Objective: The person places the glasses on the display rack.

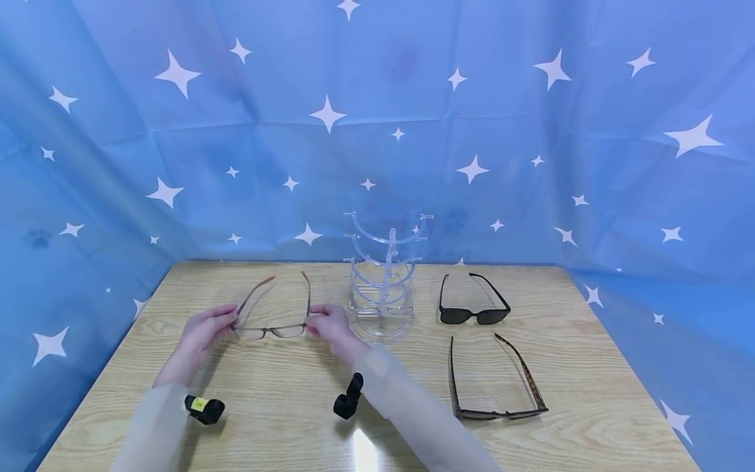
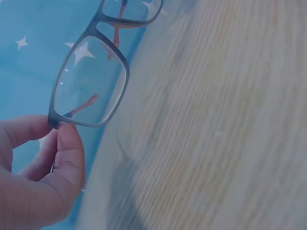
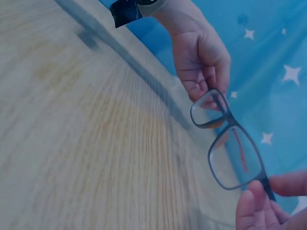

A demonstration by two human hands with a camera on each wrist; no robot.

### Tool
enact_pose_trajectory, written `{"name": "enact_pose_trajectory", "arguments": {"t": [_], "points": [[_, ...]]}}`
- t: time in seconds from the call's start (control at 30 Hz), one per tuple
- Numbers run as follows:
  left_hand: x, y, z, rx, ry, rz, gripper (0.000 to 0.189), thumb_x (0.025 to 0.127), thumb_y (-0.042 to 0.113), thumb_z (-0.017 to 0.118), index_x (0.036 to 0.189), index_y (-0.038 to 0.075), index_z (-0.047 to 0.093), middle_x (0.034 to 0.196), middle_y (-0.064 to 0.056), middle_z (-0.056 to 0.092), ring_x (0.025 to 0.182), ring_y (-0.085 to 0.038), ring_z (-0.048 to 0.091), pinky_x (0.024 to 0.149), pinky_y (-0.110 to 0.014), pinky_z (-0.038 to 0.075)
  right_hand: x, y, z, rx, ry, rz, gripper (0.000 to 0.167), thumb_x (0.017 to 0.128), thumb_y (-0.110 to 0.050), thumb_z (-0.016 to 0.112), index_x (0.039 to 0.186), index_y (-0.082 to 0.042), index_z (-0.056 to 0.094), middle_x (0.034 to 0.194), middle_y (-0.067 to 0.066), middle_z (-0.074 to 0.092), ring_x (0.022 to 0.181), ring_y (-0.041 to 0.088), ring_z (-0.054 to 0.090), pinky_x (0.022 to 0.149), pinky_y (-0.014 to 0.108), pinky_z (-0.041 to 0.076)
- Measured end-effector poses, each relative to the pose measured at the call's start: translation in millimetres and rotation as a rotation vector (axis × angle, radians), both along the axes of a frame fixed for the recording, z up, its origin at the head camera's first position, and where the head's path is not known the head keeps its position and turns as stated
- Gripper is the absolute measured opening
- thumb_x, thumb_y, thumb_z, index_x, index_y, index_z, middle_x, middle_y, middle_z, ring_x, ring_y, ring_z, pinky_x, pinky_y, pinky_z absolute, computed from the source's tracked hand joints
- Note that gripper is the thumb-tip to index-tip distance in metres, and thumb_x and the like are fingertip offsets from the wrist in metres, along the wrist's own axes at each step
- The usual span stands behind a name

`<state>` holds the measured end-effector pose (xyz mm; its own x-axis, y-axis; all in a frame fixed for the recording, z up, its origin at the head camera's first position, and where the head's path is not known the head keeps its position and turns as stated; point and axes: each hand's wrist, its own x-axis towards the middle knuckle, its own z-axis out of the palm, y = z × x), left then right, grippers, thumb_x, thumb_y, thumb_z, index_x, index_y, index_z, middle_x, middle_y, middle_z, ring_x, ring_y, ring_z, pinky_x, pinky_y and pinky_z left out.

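A blue star-patterned curtain (image 1: pixel 401 65) spreads behind the clear display stand (image 1: pixel 387 267), which stands on a wood-grain table (image 1: pixel 283 419) and rises in curved tiers. Left of the stand, the left hand (image 1: pixel 200 331) and, closer to it, the right hand (image 1: pixel 335 328) face each other across one pair of glasses. Right of the stand and nearer the person lies a mottled brown pair (image 1: pixel 504 415), arms unfolded. The clear-lens glasses (image 1: pixel 288 332) are left of the stand, between the hands: thumb and fingers of each hand pinch an outer front corner, by the hinge, leaving both lenses and the bridge between the two grips, the unfolded arms pointing away from the person. Black sunglasses (image 1: pixel 491 317) lie right of the stand, roughly level with its base. Small black wrist cameras (image 1: pixel 209 410) sit on both wrists, nearer the person than the stand.
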<state>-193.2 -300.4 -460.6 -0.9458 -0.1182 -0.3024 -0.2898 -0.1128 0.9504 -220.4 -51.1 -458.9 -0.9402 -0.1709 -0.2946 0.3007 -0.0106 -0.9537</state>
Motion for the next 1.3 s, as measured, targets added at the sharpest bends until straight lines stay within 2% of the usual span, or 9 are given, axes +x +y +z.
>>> {"name": "enact_pose_trajectory", "arguments": {"t": [0.07, 0.13, 0.2, 0.3, 0.4, 0.63, 0.97, 1.1, 1.3], "points": [[5.8, 0.4, 2.3, 0.044, 0.004, -0.005, 0.018, 0.089, 0.010, 0.064, 0.104, 0.020, 0.069, 0.086, 0.014, 0.066, 0.082, 0.001, 0.061, 0.072, -0.014, 0.051, 4.0, 3, 1.7, -0.006, -0.001, 0.015, 0.027, 0.085, 0.005, 0.060, 0.112, 0.007, 0.059, 0.080, 0.010, 0.065, 0.064, 0.010, 0.058, 0.069, 0.030, 0.056], [11.1, 1.1, 4.5, 0.074, 0.008, -0.011, 0.020, 0.089, 0.009, 0.064, 0.088, 0.028, 0.069, 0.086, 0.014, 0.066, 0.082, 0.002, 0.060, 0.071, -0.013, 0.050, 7.8, 7, 4.0, -0.006, 0.002, 0.038, 0.029, 0.085, 0.004, 0.060, 0.114, 0.007, 0.059, 0.082, 0.011, 0.066, 0.065, 0.010, 0.059, 0.071, 0.032, 0.056], [16.3, 2.4, 6.7, 0.090, 0.012, -0.024, 0.023, 0.090, 0.008, 0.062, 0.086, 0.029, 0.069, 0.087, 0.014, 0.066, 0.082, 0.002, 0.060, 0.072, -0.013, 0.050, 11.6, 11, 6.6, -0.007, 0.006, 0.056, 0.032, 0.085, 0.004, 0.060, 0.117, 0.007, 0.057, 0.084, 0.011, 0.066, 0.068, 0.012, 0.060, 0.074, 0.035, 0.056], [24.3, 5.1, 9.8, 0.107, 0.023, -0.035, 0.023, 0.089, 0.006, 0.062, 0.086, 0.028, 0.069, 0.088, 0.013, 0.066, 0.083, 0.001, 0.061, 0.073, -0.013, 0.051, 18.0, 17, 11.0, -0.016, 0.016, 0.081, 0.035, 0.085, 0.003, 0.060, 0.119, 0.008, 0.055, 0.086, 0.012, 0.066, 0.071, 0.013, 0.061, 0.076, 0.036, 0.055], [32.9, 7.8, 12.0, 0.138, 0.032, -0.042, 0.024, 0.089, 0.004, 0.062, 0.086, 0.026, 0.070, 0.089, 0.010, 0.067, 0.083, -0.002, 0.063, 0.072, -0.014, 0.051, 23.7, 22, 12.3, -0.039, 0.028, 0.097, 0.035, 0.085, 0.003, 0.060, 0.118, 0.009, 0.055, 0.085, 0.012, 0.066, 0.068, 0.012, 0.060, 0.073, 0.033, 0.056], [48.8, 18.0, 12.5, 0.177, 0.042, -0.074, 0.028, 0.089, -0.001, 0.059, 0.085, 0.023, 0.071, 0.087, 0.007, 0.069, 0.080, -0.005, 0.064, 0.069, -0.016, 0.053, 36.8, 37, 16.9, -0.089, 0.030, 0.131, 0.034, 0.084, 0.005, 0.059, 0.117, 0.013, 0.053, 0.076, 0.004, 0.060, 0.064, 0.010, 0.058, 0.074, 0.032, 0.056], [61.2, 38.8, 17.0, 0.119, 0.033, -0.112, 0.025, 0.088, -0.001, 0.059, 0.089, 0.022, 0.069, 0.091, 0.007, 0.067, 0.082, -0.007, 0.063, 0.072, -0.018, 0.053, 51.4, 66, 14.3, -0.093, 0.071, 0.180, 0.035, 0.086, 0.004, 0.059, 0.118, 0.016, 0.050, 0.074, -0.001, 0.060, 0.064, 0.008, 0.060, 0.072, 0.032, 0.057], [64.9, 46.2, 18.4, 0.118, 0.041, -0.146, 0.022, 0.088, 0.000, 0.059, 0.094, 0.019, 0.068, 0.092, 0.007, 0.067, 0.085, -0.009, 0.064, 0.074, -0.020, 0.054, 57.2, 78, 15.9, -0.078, 0.085, 0.186, 0.034, 0.086, 0.002, 0.060, 0.117, 0.015, 0.051, 0.076, -0.001, 0.061, 0.067, 0.009, 0.060, 0.073, 0.033, 0.056], [69.9, 59.6, 20.3, 0.104, 0.050, -0.204, 0.018, 0.088, -0.001, 0.058, 0.100, 0.011, 0.066, 0.092, 0.004, 0.066, 0.084, -0.011, 0.063, 0.074, -0.022, 0.054, 65.1, 95, 23.3, -0.094, 0.085, 0.198, 0.034, 0.087, 0.001, 0.058, 0.116, 0.016, 0.050, 0.077, 0.000, 0.060, 0.067, 0.008, 0.059, 0.071, 0.027, 0.054]]}}
